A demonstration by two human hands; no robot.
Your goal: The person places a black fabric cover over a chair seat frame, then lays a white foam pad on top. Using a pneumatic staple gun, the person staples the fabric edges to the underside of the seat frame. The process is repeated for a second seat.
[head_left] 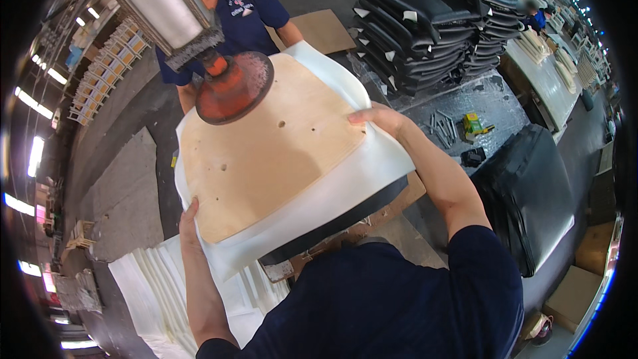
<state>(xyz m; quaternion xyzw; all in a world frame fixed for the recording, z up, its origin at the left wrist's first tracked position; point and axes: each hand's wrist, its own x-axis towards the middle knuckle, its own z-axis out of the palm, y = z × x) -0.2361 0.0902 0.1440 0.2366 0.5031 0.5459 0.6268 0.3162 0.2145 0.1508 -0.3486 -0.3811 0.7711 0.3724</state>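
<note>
A pale plywood panel (286, 159) with rounded corners and a few small holes lies on a larger white foam sheet (372, 163). Black material (342, 219) shows under the foam's near edge. My left hand (190, 221) grips the near left edge of foam and panel. At the right edge, my right hand (382, 119) has its thumb on the plywood and its other fingers hidden beneath the foam. A round, worn red press disc (236, 90) hangs from a metal cylinder (159, 6) over the panel's far left part; contact cannot be made out.
Across from me stands a person in a dark blue shirt (256, 6), arms reaching toward the panel's far side. Black padded pieces (425, 20) are stacked at the far right, beside loose bolts (443, 128) and a small yellow box (473, 125). Black sheets (531, 193) and white foam sheets (156, 292) flank me.
</note>
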